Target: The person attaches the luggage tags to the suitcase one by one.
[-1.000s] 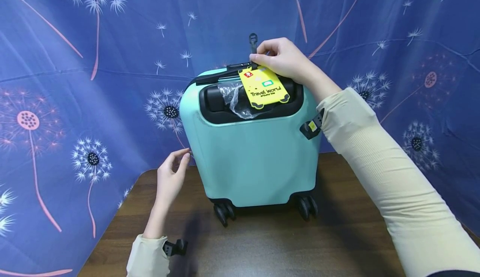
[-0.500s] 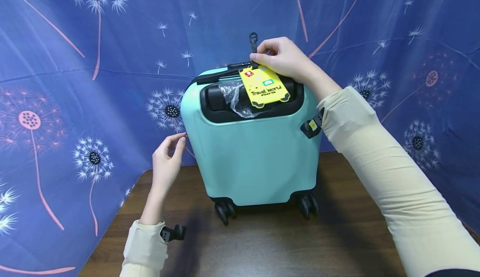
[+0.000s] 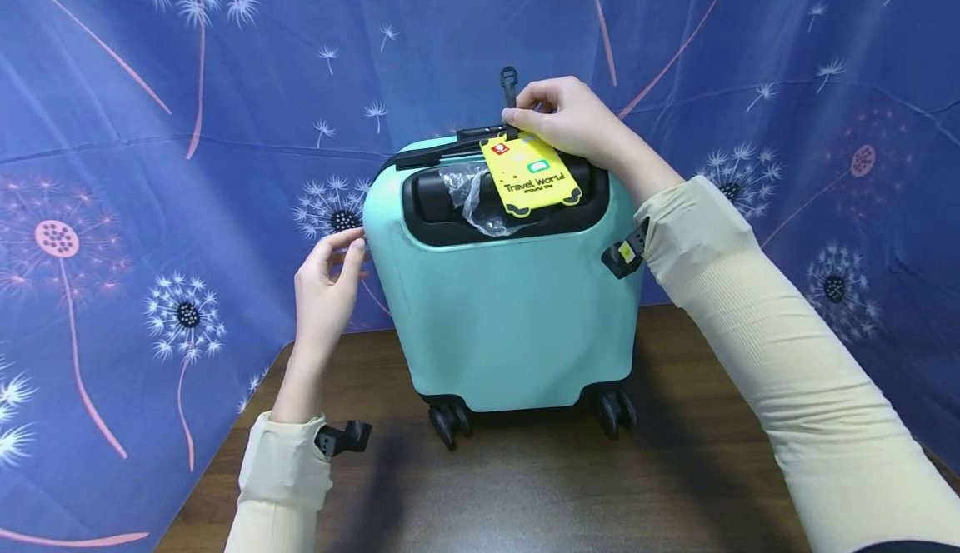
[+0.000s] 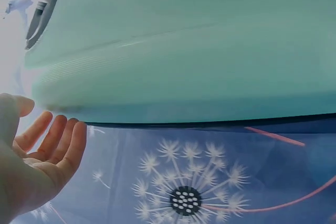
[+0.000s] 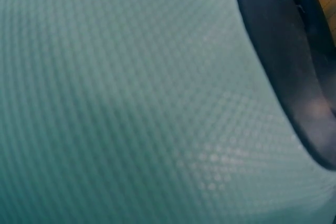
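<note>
A mint-green suitcase (image 3: pixel 510 320) stands upright on its black wheels (image 3: pixel 615 411) in the head view. My right hand (image 3: pixel 573 124) pinches the black strap (image 3: pixel 509 85) of a yellow luggage tag (image 3: pixel 534 188) at the suitcase's top; the strap's buckle end sticks up past the fingertips. The tag hangs over the black recess at the front. At the suitcase's left side is my left hand (image 3: pixel 326 291), fingers loosely bent and fingertips right at the shell's edge. The left wrist view shows these fingers (image 4: pixel 76 145) under the shell's rim, holding nothing. Only shell and recess fill the right wrist view.
The suitcase stands on a dark wooden table (image 3: pixel 517 486). Crumpled clear plastic (image 3: pixel 480 203) lies in the recess under the tag. A black carry handle (image 3: pixel 431 154) runs along the top. Behind hangs a blue cloth (image 3: pixel 247 103) with dandelion prints.
My left hand has moved up along the suitcase's left side, from about its middle toward the upper corner. The right hand and the luggage tag have stayed put.
</note>
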The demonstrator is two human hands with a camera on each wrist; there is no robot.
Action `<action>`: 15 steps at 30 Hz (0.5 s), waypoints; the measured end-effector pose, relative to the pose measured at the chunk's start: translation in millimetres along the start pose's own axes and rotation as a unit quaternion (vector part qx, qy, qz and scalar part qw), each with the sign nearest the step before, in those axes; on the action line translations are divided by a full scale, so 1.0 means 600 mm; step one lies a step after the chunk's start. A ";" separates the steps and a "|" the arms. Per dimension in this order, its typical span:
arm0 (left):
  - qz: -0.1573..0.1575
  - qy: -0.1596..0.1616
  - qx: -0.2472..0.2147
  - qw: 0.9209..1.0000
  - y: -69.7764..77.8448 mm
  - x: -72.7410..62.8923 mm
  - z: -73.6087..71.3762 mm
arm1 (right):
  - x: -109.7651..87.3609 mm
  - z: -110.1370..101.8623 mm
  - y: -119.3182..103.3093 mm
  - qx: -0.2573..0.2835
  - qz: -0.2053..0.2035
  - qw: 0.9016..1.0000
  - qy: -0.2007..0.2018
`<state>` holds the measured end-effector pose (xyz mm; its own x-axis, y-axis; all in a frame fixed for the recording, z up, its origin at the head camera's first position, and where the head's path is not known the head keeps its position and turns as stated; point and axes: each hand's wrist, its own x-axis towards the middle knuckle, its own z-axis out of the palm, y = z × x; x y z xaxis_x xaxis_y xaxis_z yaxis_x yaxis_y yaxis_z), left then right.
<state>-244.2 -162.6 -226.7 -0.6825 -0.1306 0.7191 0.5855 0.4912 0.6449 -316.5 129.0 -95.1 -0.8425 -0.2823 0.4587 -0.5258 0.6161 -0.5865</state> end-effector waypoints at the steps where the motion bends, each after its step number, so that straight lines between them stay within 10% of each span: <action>1: 0.004 0.002 -0.002 1.000 -0.002 0.006 0.001 | 0.000 0.000 0.000 -0.001 0.001 1.000 -0.001; 15: 0.058 0.036 -0.004 0.998 0.011 0.066 0.006 | 0.001 0.002 -0.001 -0.006 -0.007 1.000 0.005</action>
<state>-268.8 -161.5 -195.2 -0.5773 -0.1355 0.8052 0.6617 0.5002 0.5585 -316.9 127.8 -95.2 -0.8340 -0.2842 0.4729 -0.5360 0.6206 -0.5723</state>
